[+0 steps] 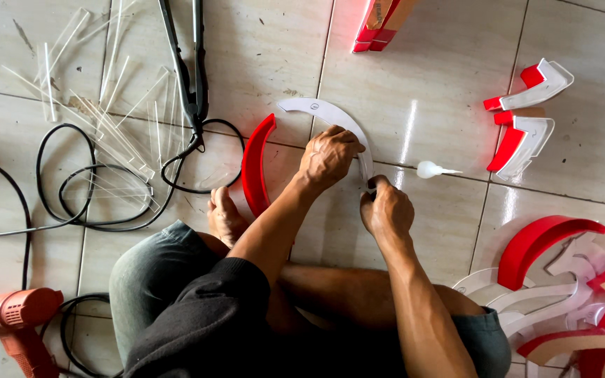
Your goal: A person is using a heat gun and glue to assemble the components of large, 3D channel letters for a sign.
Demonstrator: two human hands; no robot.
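I sit on a tiled floor and look down at my knees. My left hand [329, 157] presses on the middle of a curved white acrylic strip [316, 109] that arcs across the tiles. My right hand [385, 208] pinches the strip's lower end between thumb and fingers. To the left of the strip a curved red acrylic piece [256, 164] stands on its edge, near my bare foot [225, 215]. A small white glue bottle [430, 169] lies on its side just right of my hands.
Clear acrylic strips [106, 119] and a black tool with looping black cable [194, 84] lie at the upper left. An orange heat gun [10, 318] rests at the lower left. Red and white letter parts [526, 119] lie at the right, more [561, 280] are piled lower right.
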